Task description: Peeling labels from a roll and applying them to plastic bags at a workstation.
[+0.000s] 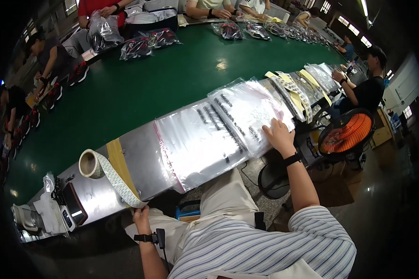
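A roll of white labels stands on the metal ledge at the left, and its loose strip runs down to the near edge. My left hand is at the end of that strip, its fingers closed on it just off the ledge. My right hand rests on the upper stack of clear plastic bags with its fingers stretched out over the near right part. Left of that stack, partly under it, lies another stack of clear plastic bags with dark print.
Beyond the ledge runs a green conveyor belt with bagged shoes along its far side. Left on the ledge lie a phone and a tape-like yellow band. Sticker strips lie right, near an orange fan. Co-workers sit around.
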Action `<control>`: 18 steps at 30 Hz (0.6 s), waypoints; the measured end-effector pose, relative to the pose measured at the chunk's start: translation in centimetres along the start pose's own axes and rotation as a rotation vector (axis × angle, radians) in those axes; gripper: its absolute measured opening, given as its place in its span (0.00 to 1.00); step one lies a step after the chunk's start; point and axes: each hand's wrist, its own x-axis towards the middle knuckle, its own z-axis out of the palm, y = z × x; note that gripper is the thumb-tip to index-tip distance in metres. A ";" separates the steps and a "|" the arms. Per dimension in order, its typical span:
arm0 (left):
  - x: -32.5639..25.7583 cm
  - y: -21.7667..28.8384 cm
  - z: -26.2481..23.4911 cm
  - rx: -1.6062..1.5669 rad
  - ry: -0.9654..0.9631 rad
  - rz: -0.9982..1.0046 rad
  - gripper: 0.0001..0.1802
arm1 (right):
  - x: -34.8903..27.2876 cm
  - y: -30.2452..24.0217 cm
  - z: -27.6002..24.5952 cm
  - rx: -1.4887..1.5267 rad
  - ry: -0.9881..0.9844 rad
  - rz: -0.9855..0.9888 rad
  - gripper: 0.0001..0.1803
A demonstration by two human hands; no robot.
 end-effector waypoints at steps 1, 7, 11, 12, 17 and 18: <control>-0.6 1.3 1.0 0.035 -0.017 0.018 0.14 | -0.6 0.4 -0.2 0.005 -0.060 0.042 0.36; -4.3 10.3 2.5 0.428 -0.163 0.137 0.11 | -4.1 -3.0 1.1 0.237 0.545 -0.405 0.20; -5.1 14.8 6.4 -0.220 -0.299 -0.109 0.10 | -10.9 -11.1 -0.2 0.794 0.103 -0.737 0.10; -5.4 16.0 7.1 -0.354 -0.324 -0.128 0.10 | -12.3 -12.9 0.3 0.956 -0.200 -0.783 0.10; -7.0 19.4 7.2 -0.609 -0.310 -0.147 0.09 | -16.1 -19.5 3.6 1.111 -0.676 -1.031 0.13; -7.2 19.8 7.1 -0.661 -0.306 -0.153 0.09 | -16.2 -20.0 3.8 1.145 -0.807 -1.009 0.12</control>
